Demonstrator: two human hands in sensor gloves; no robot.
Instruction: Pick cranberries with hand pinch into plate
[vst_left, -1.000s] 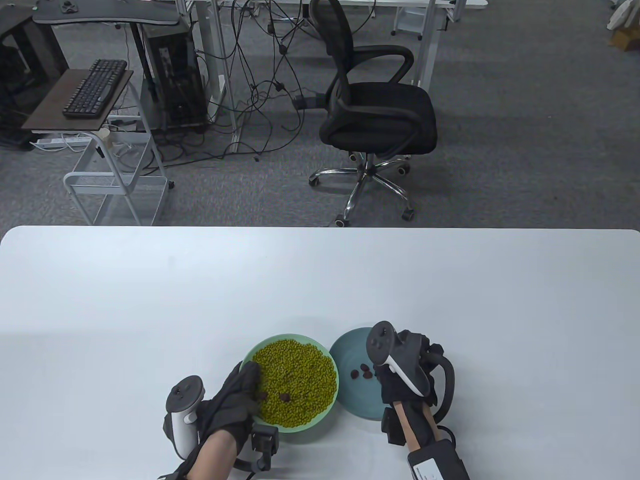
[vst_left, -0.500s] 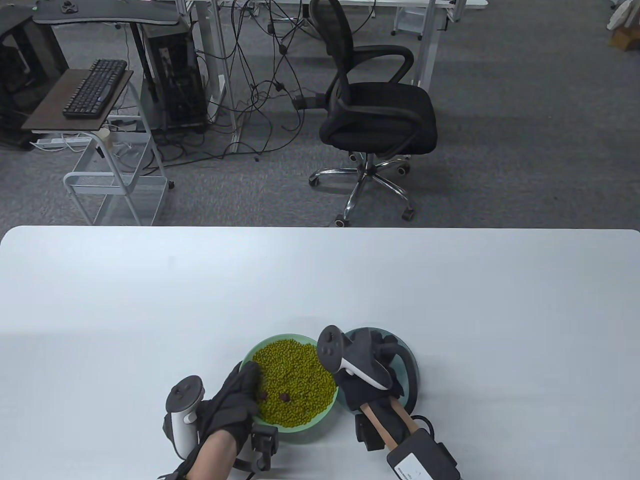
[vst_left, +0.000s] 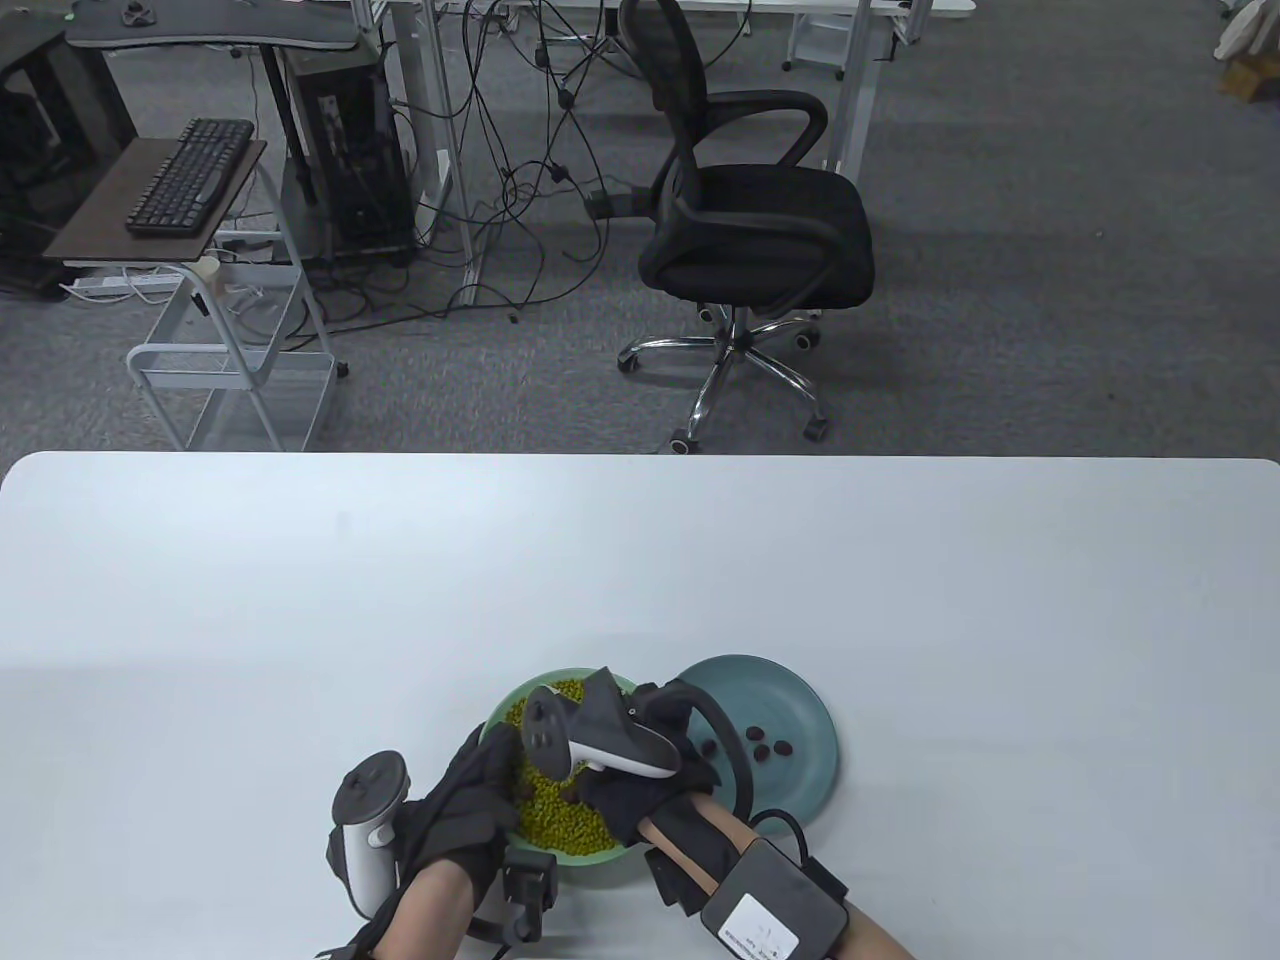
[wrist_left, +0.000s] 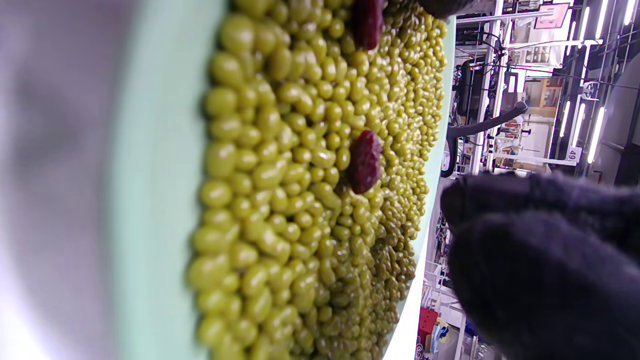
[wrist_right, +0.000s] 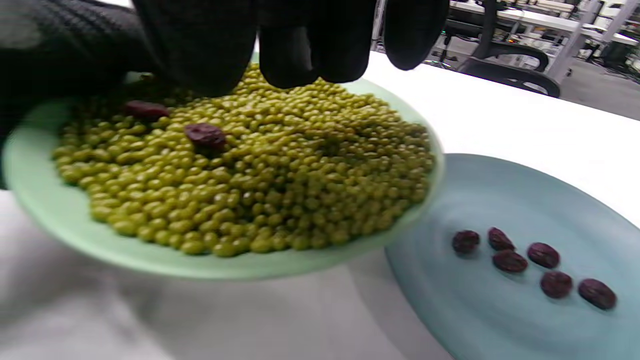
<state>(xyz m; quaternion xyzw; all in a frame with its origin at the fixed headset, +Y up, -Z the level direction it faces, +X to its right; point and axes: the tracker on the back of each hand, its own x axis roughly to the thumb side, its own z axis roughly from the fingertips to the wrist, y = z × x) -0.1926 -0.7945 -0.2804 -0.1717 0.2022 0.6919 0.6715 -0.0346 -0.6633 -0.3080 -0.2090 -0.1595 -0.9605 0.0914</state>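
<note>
A mint green plate heaped with green beans sits near the table's front edge. Two dark red cranberries lie on the beans, one toward the middle and one by my left hand; both show in the left wrist view. A blue plate to its right holds several cranberries, also seen in the right wrist view. My right hand hovers over the beans, its fingers apart and holding nothing. My left hand lies over the green plate's left rim.
The two plates almost touch, the green rim overlapping the blue plate's edge in the right wrist view. The white table stretches wide behind them. An office chair stands on the floor beyond the far edge.
My right hand has moved left from over the blue plate to over the beans, uncovering the cranberries on the blue plate. My left hand has not moved.
</note>
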